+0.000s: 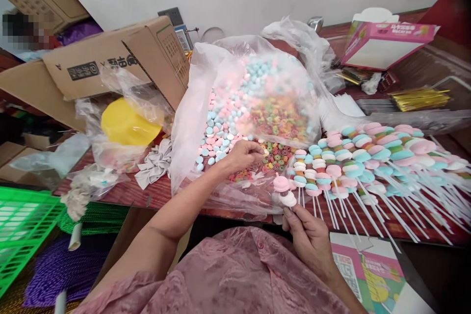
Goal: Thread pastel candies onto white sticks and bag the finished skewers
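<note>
My left hand (pixel 243 153) reaches into a large clear plastic bag (pixel 206 88) on the table, its fingers pinched over small ring-shaped coloured candies (pixel 274 153); what it grips is too small to make out. Pink, blue and white round candies (pixel 217 127) lie deeper in the bag. My right hand (pixel 308 236) is closed on a candy skewer (pixel 283 191) near the table's front edge, with a pink piece and a white piece stacked on its stick. To the right lies a row of finished candy skewers (pixel 371 162) with white sticks pointing toward me.
An open cardboard box (pixel 110 61) and a yellow object (pixel 127 122) in plastic wrap sit at the left. A pink and white carton (pixel 382 44) stands at the back right, with gold wrappers (pixel 419 98) near it. A green plastic crate (pixel 22 225) is low left.
</note>
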A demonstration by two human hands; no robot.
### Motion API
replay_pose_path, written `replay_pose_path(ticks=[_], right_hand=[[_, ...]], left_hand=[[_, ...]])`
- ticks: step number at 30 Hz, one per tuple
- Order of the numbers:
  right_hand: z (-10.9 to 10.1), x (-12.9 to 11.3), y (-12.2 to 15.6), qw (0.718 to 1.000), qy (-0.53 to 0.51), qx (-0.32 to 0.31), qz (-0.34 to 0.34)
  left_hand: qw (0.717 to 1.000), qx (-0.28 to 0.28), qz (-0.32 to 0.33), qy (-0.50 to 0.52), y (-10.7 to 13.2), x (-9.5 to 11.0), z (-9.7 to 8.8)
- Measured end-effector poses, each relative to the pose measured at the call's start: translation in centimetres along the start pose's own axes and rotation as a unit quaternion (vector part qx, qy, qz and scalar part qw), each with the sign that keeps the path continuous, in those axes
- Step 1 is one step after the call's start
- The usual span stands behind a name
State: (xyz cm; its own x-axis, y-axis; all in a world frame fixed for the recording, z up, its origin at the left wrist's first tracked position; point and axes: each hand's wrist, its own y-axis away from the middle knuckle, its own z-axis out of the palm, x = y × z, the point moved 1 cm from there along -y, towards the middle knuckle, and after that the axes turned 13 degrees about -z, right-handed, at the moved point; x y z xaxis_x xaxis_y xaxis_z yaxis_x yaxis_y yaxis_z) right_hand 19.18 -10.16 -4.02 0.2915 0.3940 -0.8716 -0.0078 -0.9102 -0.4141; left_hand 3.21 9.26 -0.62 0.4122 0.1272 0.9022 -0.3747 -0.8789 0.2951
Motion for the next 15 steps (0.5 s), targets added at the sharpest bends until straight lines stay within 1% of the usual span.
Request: replay_pose_path(ticks=[1,3,6,8,11,13,15], right_hand=[[0.0,0.0,-0.1,1.000,0.007,-0.003,0.000],[0.2,-0.2,-0.3,1.000,0.023,-0.014,-0.001],[0.8,-0.8,-1.0,0.998,0.052,-0.034,-0.015],[1.1,-1.3,-1.5,0.996,0.074,-0.041,-0.033],[1.4,-2.0,-2.1,0.992,0.098,-0.063,-0.057],[1.6,-2.2,-2.2,0.989,0.107,-0.079,-0.066],[1.6,-2.3,-2.2,0.988,0.114,-0.081,-0.068]], left_hand=[[0.998,-0.003,-0.024,0.060,0.7,0.1,-0.3],[0.986,-0.026,-0.054,0.153,2.3,0.1,-0.9],[0.955,-0.063,-0.079,0.278,4.9,0.1,-1.3],[0.936,-0.076,-0.089,0.332,6.4,-0.2,-1.1],[0.927,-0.092,-0.086,0.352,8.0,-0.7,-0.6],[0.935,-0.083,-0.071,0.337,8.7,-0.9,-0.4],[0.952,-0.058,-0.048,0.298,9.2,-0.9,-0.6]])
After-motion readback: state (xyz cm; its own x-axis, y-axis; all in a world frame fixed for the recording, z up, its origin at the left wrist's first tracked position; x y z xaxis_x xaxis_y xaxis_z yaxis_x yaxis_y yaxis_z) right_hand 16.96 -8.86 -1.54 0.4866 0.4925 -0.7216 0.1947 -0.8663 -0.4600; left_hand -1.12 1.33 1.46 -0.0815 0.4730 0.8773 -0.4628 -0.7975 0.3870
